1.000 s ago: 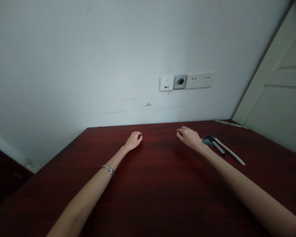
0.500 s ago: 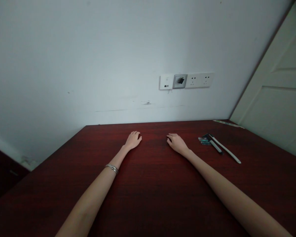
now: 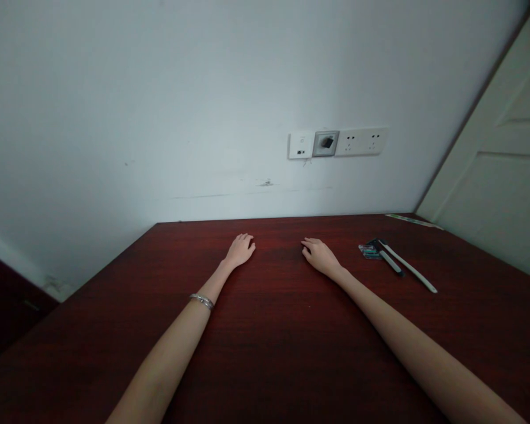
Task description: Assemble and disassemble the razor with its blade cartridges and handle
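My left hand (image 3: pixel 240 250) rests palm down on the dark red wooden table (image 3: pixel 265 330), fingers stretched out and apart from the thumb. Across a short gap to its right lies my right hand (image 3: pixel 320 256), also palm down and open, holding nothing. A silver bracelet (image 3: pixel 202 300) circles my left wrist. To the right of my right hand, a small clear packet with blue-green contents (image 3: pixel 370 252) touches or lies close to a short grey-and-black handled tool (image 3: pixel 391 262). Beside that tool is a long, slim, slightly bent white stick (image 3: pixel 410 268) with a dark end.
A pale wall (image 3: pixel 225 106) rises behind the table, with a row of sockets and switches (image 3: pixel 361 142) on it. At the right stands a panelled door (image 3: pixel 507 188). A thin printed strip (image 3: pixel 414 221) lies along the far right table edge.
The whole view has shifted slightly, so things appear a little farther right. Both hands stay in place on the table, still open.
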The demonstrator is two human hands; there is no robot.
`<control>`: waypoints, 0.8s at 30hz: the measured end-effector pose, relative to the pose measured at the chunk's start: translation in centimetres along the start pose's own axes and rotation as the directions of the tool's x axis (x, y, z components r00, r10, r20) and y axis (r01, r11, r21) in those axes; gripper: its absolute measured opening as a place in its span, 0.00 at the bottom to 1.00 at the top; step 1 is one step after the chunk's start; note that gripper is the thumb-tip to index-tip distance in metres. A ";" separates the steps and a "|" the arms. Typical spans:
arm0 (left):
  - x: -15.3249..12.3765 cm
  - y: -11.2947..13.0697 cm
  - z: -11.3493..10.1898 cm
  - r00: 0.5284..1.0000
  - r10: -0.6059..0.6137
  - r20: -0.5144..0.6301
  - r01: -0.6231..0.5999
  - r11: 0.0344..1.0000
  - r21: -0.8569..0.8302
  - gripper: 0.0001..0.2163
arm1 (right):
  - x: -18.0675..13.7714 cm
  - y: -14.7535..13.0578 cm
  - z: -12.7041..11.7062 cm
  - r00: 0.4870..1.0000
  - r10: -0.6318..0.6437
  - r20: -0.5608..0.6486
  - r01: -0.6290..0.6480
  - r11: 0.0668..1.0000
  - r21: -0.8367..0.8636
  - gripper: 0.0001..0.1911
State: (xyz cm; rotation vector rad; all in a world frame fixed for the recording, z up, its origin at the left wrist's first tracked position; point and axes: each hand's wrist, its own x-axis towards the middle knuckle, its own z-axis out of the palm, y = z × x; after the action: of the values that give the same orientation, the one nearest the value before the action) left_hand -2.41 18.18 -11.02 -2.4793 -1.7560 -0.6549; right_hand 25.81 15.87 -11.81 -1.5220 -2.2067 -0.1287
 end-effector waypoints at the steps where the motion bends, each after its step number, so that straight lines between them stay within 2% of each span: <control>1: 0.0 0.0 0.0 1.000 0.000 0.001 0.000 1.000 -0.001 0.15 | 0.0 0.0 0.0 1.000 -0.001 0.002 0.001 1.000 0.001 0.20; 9: 0.1 -0.2 0.2 1.000 0.001 0.007 -0.001 1.000 0.006 0.16 | 0.0 0.1 0.0 1.000 -0.002 -0.007 0.002 1.000 -0.002 0.20; 18: 0.2 -0.6 0.5 1.000 0.001 0.000 -0.001 1.000 0.008 0.17 | -0.1 -0.1 -0.4 0.999 0.009 -0.039 -0.006 0.996 0.089 0.19; 21: 0.3 -0.7 0.6 1.000 -0.002 -0.003 0.002 1.000 -0.001 0.16 | 0.3 0.7 -1.5 0.996 0.049 -0.072 -0.042 0.995 0.096 0.18; 24: 0.5 -0.8 0.7 1.000 -0.003 -0.005 0.002 1.000 -0.016 0.17 | 0.4 2.9 -3.9 0.979 0.157 -0.132 -0.142 0.983 0.119 0.16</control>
State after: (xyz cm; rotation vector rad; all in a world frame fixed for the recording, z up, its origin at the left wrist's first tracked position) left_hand -2.82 19.06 -11.64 -2.4844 -1.7596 -0.6771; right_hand 29.49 16.09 -8.63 -1.5624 -1.9494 -0.0652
